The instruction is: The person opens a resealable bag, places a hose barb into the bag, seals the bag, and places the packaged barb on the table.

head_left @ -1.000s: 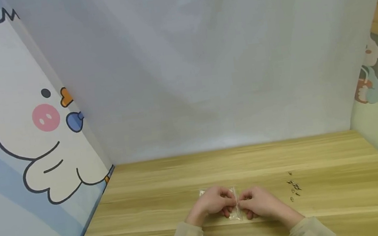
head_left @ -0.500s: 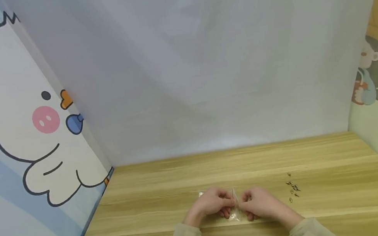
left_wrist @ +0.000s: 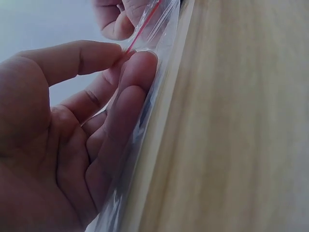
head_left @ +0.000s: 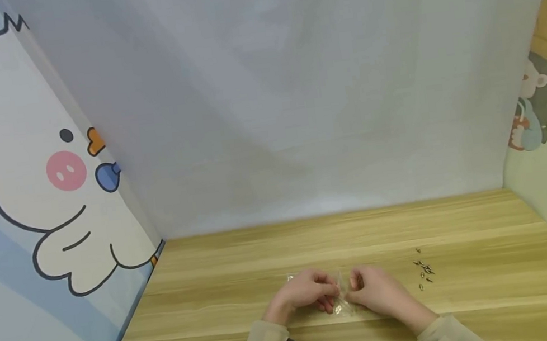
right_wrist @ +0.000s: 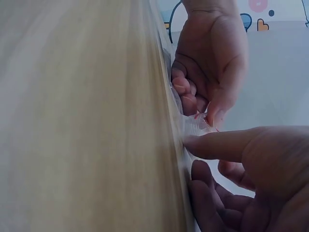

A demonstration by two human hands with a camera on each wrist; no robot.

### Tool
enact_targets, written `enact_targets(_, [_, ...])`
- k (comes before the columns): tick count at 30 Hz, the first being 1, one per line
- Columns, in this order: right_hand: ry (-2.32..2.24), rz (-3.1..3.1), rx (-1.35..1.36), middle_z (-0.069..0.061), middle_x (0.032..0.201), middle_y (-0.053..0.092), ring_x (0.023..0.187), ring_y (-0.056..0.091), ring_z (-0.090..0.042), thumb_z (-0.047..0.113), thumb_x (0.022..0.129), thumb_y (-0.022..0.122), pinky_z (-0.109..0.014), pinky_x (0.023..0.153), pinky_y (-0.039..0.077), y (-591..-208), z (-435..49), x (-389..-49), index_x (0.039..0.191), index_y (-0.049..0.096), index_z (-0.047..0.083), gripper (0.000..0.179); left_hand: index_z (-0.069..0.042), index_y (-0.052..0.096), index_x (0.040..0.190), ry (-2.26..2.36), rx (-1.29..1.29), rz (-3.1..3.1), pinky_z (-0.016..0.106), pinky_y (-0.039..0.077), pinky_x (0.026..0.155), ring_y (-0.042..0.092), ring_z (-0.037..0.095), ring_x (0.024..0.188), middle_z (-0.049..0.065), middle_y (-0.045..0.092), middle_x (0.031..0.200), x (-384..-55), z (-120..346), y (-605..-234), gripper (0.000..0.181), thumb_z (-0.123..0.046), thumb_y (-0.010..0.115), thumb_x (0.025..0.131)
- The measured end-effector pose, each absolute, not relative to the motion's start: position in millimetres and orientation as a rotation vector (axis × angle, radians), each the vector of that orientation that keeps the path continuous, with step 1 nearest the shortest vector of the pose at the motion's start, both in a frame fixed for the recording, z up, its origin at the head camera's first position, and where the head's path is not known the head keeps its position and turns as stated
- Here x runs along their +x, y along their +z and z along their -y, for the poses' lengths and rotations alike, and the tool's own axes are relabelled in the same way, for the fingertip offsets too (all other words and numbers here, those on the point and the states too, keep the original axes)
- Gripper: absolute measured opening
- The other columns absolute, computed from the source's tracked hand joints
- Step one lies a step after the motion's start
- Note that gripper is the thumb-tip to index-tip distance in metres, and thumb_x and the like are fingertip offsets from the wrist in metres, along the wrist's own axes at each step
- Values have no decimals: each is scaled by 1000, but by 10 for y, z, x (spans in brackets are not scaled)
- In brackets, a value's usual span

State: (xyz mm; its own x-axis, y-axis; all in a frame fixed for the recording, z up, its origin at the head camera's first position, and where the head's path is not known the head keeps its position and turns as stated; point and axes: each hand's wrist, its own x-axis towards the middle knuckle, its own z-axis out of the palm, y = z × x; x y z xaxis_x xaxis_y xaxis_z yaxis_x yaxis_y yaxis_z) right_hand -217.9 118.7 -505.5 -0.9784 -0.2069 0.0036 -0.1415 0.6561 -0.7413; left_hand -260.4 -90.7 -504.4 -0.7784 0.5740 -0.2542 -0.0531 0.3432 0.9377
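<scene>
A clear zip-lock bag (head_left: 342, 307) lies on the wooden table between the two hands, partly under the left one. My left hand (head_left: 306, 293) pinches it near the mouth between thumb and index finger. In the left wrist view, the bag's red seal line (left_wrist: 143, 26) runs up from those fingertips. From the other side, my right hand (head_left: 379, 292) holds the edge of the bag's mouth by thumb and fingertips. In the right wrist view, the right thumb (right_wrist: 217, 146) presses on the clear plastic lip. The bag's contents, if any, cannot be made out.
Several small metal pieces (head_left: 425, 269) lie scattered on the table (head_left: 473, 237) to the right of the right hand. A pale grey curtain (head_left: 316, 103) stands behind the table, with cartoon-printed panels at both sides.
The fingertips of the hands have drawn slightly apart, and the right hand has risen a little. The bag's mouth edge, flatter before, now looks lifted and bent between them.
</scene>
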Motion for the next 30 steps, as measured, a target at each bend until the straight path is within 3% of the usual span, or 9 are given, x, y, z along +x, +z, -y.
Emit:
enact_targets(4, [-1199,-2844,-349,6,86,67,83,63,-17,15,81,90,-44,78,55,-5048,-1178,-2190,83,62,20,29,1,72,97,1475,454,-2013,24,56,61,66,13,63,4,69,76,-2626,925,-5055,13,-11,70,101])
enact_targets(8, [-1214,-2850,-400,5,92,72,93,68,-20,15,83,89,-52,87,56,-5031,-1162,-2183,87,66,24,24,1,72,100,1473,471,-1975,24,56,62,68,12,65,4,70,77,-2648,946,-5063,14,-12,69,102])
enact_targets(16, [-1338,-2740,-446,1,81,73,69,64,-13,0,82,81,-32,60,53,-5035,-1182,-2177,95,77,12,18,1,73,101,1470,479,-1940,26,58,65,70,14,69,5,72,81,-2653,979,-5048,14,-12,68,103])
enact_targets(20, [-1379,-2665,-444,1,70,68,54,58,-11,-4,83,74,-26,48,47,-5039,-1192,-2176,104,79,7,24,-1,73,102,1449,496,-1974,28,58,63,70,16,70,6,72,85,-2635,987,-4994,14,-14,69,104])
enact_targets(25, [-1481,-2524,-430,-1,61,61,47,52,-10,-7,84,66,-23,46,44,-5017,-1220,-2179,114,76,2,32,-5,71,95,1347,563,-2251,26,51,58,63,15,63,5,67,80,-2613,986,-4907,6,-8,76,97])
enact_targets(30, [-1477,-2488,-445,0,63,60,49,52,-10,0,90,71,-24,47,44,-5005,-1243,-2199,121,74,0,31,-7,70,93,1135,637,-2438,24,44,61,53,10,66,-1,60,76,-2565,970,-4846,22,-1,88,82])
